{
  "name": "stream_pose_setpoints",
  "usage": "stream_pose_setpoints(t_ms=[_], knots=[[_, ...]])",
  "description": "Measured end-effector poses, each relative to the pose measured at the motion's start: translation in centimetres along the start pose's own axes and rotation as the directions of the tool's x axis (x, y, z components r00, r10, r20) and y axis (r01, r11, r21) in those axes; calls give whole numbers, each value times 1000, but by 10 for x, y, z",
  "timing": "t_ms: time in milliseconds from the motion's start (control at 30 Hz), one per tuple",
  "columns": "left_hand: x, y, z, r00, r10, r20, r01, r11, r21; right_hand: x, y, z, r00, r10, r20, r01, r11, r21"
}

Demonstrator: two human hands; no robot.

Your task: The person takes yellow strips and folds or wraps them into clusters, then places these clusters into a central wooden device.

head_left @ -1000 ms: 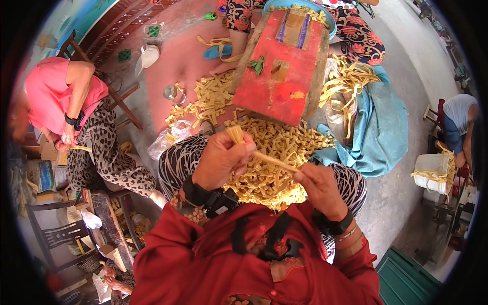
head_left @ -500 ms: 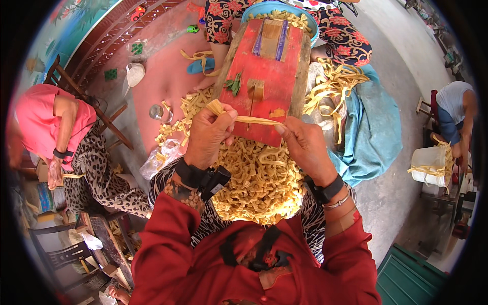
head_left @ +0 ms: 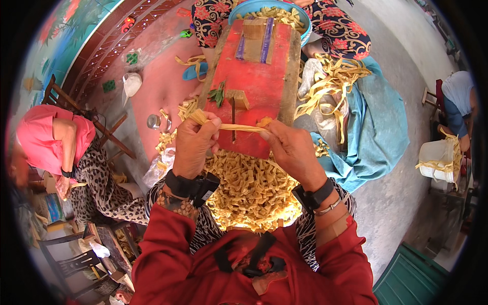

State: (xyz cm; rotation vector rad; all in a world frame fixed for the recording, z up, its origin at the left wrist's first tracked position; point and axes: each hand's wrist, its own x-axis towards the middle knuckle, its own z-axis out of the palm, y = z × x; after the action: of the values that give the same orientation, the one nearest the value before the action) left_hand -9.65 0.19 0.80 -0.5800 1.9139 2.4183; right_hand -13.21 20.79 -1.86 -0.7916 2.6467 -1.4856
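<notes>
A flat straw-coloured fibre strip (head_left: pixel 241 127) is stretched level between my two hands, over the near end of a red wooden board (head_left: pixel 264 91). My left hand (head_left: pixel 193 147) pinches its left end between thumb and fingers, and a folded tip sticks up past them. At the other end, my right hand (head_left: pixel 296 151) grips the strip with thumb and forefinger. The strip crosses a thin dark upright line, a slot or blade, beside a small wooden block (head_left: pixel 240 98) on the board. Below my hands lies a heap of short cut pieces (head_left: pixel 249 190).
A blue basin (head_left: pixel 305 25) of pieces stands beyond the board, by a person's patterned trousers (head_left: pixel 339 30). Long loose strips (head_left: pixel 333 81) lie on a blue cloth (head_left: pixel 378 119) at right. Green leaves (head_left: pixel 217 95) rest on the board. Another person (head_left: pixel 56 134) sits at left.
My view has shifted a little, so both hands and the strip appear slightly further left and lower. The strip is still stretched between my hands, now across the dark line beside the block.
</notes>
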Motion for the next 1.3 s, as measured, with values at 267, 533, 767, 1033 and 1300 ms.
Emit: stream_pose_setpoints(t_ms=[267, 533, 767, 1033, 1300], knots=[[9, 0, 3, 999, 44, 17, -44, 999, -5, 11, 0, -7, 1000, 10, -19, -10, 999, -36], [13, 2, 3, 999, 13, 38, -11, 999, -45, 13, -2, -6, 1000, 10, -18, -10, 999, -35], [23, -19, 0, 995, 73, -67, -54, 966, 252, 12, 7, 6, 1000, -13, 3, 14, 991, -134], [30, -27, 1, 987, 156, -38, -136, 937, 323, 1, 8, 8, 1000, 1, 25, 4, 980, -200], [20, -16, -12, 999, -48, 1, 48, 992, 115, -8, 10, 0, 996, 73, 54, -75, 997, 34]])
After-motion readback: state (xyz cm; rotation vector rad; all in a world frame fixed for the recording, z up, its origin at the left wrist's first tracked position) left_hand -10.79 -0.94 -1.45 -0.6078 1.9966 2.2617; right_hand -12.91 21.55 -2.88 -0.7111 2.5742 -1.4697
